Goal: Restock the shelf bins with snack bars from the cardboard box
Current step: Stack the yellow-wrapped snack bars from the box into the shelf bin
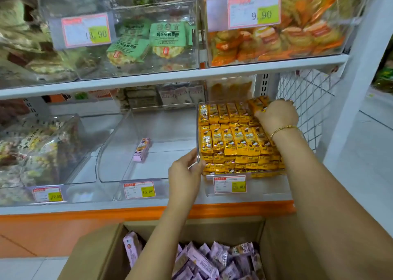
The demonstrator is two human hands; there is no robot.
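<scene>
White shelf (148, 205), orange-edged, carries clear bin (198, 131) packed with yellow snack bars (234, 140). Cardboard box (95, 248) of purple snack bars (204, 262) sits below the bin. Left hand (185, 173) grips its front-left corner; fingers of right hand (276, 116) clutch bars at its rear.

Both bare forearms reach forward and up, the left hand (186, 172) with thumb and fingers pinching the front corner of a clear bin (198, 128), the right hand (276, 115), farther out and knuckles up, curled round yellow snack bars (256, 104).
</scene>
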